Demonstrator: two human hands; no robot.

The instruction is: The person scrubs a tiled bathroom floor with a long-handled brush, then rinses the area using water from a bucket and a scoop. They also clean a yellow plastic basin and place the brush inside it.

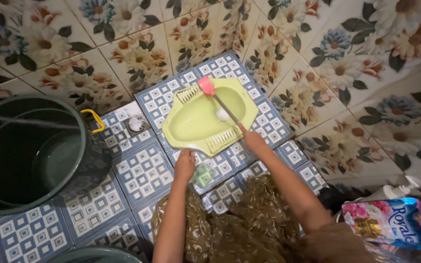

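Pink-headed toilet brush [207, 86] is scrubbing the pale green squat pan [191, 127], my right hand [252, 140] gripping its handle; my left hand [185, 164] is clutching a small green packet [203, 175].

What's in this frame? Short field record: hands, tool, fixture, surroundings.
view: head camera, looking down
right hand: grip shut on brush handle
brush: pink head at the pan's far rim, thin dark handle crossing the bowl
left hand: resting on the floor tiles beside a small green packet, whether it holds it cannot be told
pan: pale green squat toilet set in the blue patterned floor
bucket: large, dark green, left of the pan
drain: round, between bucket and pan
pouch: floral, lower right
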